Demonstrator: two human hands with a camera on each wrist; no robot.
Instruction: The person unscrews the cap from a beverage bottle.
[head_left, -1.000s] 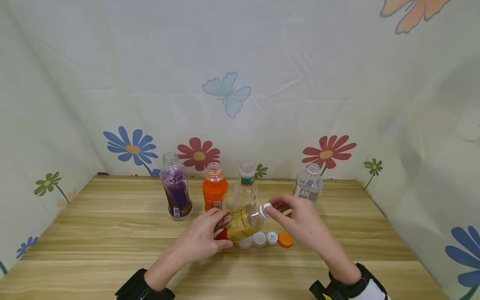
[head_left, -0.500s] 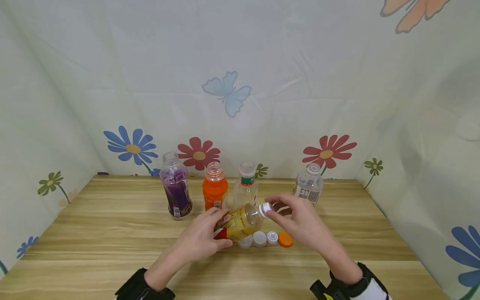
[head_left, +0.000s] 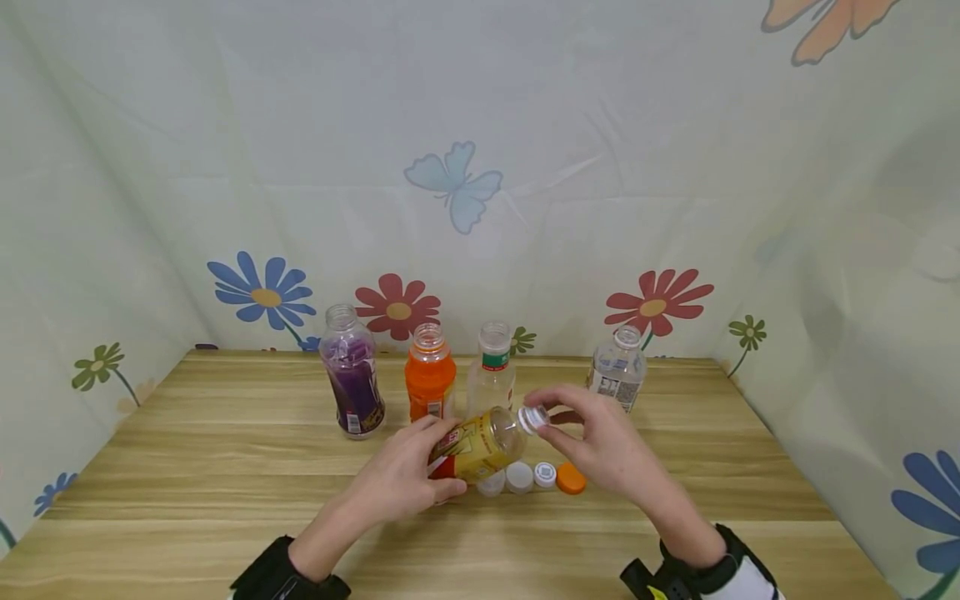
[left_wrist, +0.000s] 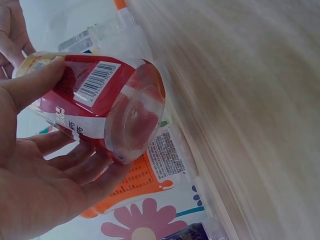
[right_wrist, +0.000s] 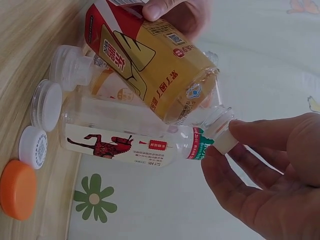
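A yellow-and-red labelled plastic bottle [head_left: 480, 446] is tilted over the table, its neck pointing right. My left hand [head_left: 408, 471] grips it around the lower body, with the base showing in the left wrist view. At the mouth, thumb and fingers of my right hand [head_left: 600, 433] pinch a small white cap [right_wrist: 226, 142]. Threads show on the bottle neck [right_wrist: 218, 119] in the right wrist view, with the cap right at its end. Below the bottle, several loose caps lie in a row, among them an orange cap [head_left: 571, 478] and a white cap with a printed top [head_left: 545, 475].
Capless bottles stand behind the hands on the wooden table [head_left: 225, 467]: a purple bottle [head_left: 351, 375], an orange bottle [head_left: 430, 375], a clear bottle with a green neck band [head_left: 491, 379] and a clear bottle [head_left: 617, 367] at the right. A flower-printed curtain [head_left: 337, 167] hangs behind.
The white cap in my right fingers has turned and tipped at the bottle mouth, and those fingers have shifted slightly left. My left hand and the bottle have hardly moved.
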